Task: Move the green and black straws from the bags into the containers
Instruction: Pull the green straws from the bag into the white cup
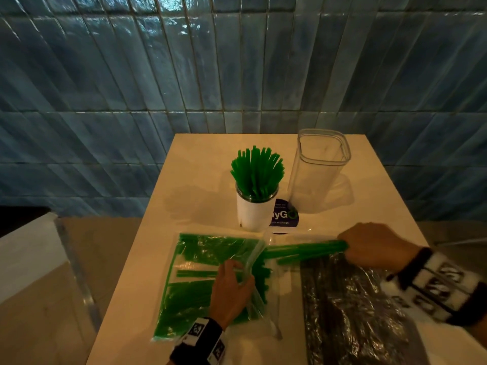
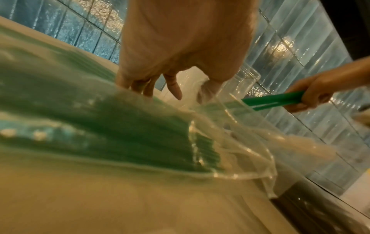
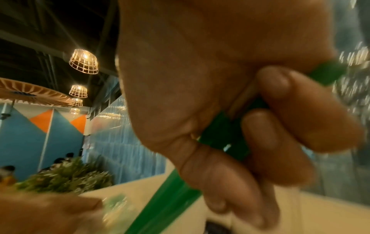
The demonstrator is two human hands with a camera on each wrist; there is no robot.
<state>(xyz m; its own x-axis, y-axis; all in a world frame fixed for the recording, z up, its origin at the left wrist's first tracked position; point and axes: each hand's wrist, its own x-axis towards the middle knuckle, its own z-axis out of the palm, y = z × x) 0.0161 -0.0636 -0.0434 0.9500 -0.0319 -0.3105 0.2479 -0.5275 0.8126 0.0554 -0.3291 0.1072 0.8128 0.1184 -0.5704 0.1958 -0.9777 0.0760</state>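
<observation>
A clear bag of green straws (image 1: 203, 283) lies flat on the white table (image 1: 200, 148). My left hand (image 1: 232, 285) rests on it near its open mouth, fingers pinching the plastic edge. My right hand (image 1: 374, 246) grips a bundle of green straws (image 1: 305, 250), drawn sideways halfway out of the bag. The wrist views show the same bundle of green straws (image 2: 274, 101) (image 3: 170, 202) in the fist. A round white container (image 1: 253, 209) behind holds several upright green straws. Beside it stands a tall clear square container (image 1: 316, 175), empty. A bag of black straws (image 1: 350, 312) lies under my right forearm.
A purple round label (image 1: 284, 216) lies between the two containers. A blue tiled wall (image 1: 184, 75) rises right behind the table. A pale ledge (image 1: 26, 248) sits lower left, beyond the table's left edge.
</observation>
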